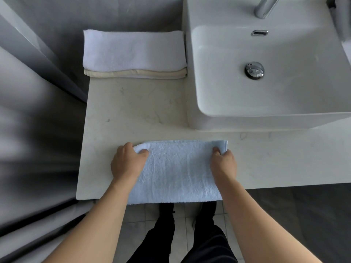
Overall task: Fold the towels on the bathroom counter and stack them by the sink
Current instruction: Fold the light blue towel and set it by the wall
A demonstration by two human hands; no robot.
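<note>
A pale blue towel (pixel 176 171) lies folded flat at the front edge of the counter (pixel 133 111), its near edge hanging slightly over. My left hand (pixel 127 162) grips the towel's far left corner, thumb on top of the cloth. My right hand (pixel 224 162) pinches the far right corner. At the back of the counter, right beside the sink (pixel 266 76), a stack of folded towels sits: a white towel (pixel 133 50) on top of a cream towel (pixel 134 74).
A chrome tap (pixel 266 6) rises behind the basin, with a drain plug (pixel 254 70) in its middle. A grey wall (pixel 38 92) borders the counter's left side. The tiled floor (pixel 182 224) and my dark trouser legs show below the counter edge.
</note>
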